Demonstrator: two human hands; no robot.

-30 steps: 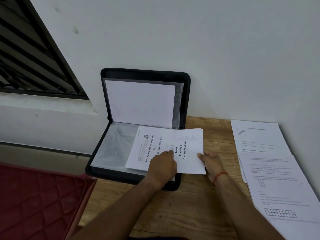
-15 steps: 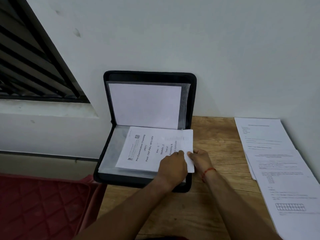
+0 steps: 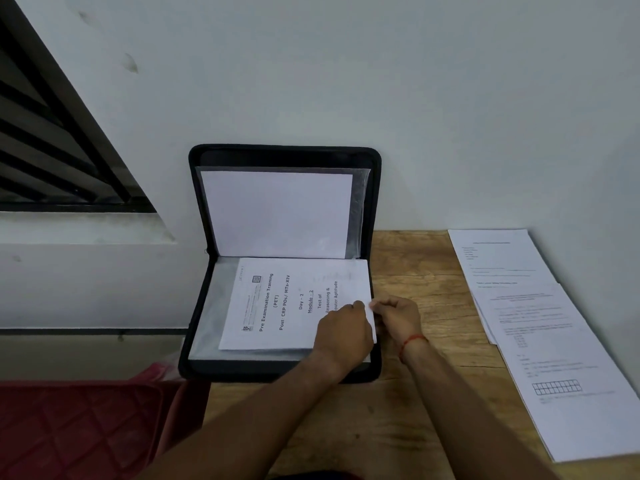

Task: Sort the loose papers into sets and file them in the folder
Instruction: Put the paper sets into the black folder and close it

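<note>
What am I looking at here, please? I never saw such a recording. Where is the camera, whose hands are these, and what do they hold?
There is no machine: a person works with bare hands, and one camera worn on the head looks down at them. An open black folder leans on the wall, its lower half flat on the wooden table. A printed paper set lies in it. The left hand rests on it; the fingers of the right hand pinch its right edge. Loose papers lie at the right.

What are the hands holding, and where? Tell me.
The printed paper set, at the middle of its right edge: the right hand pinches that edge; the left hand rests on it there, grip hidden.
</note>
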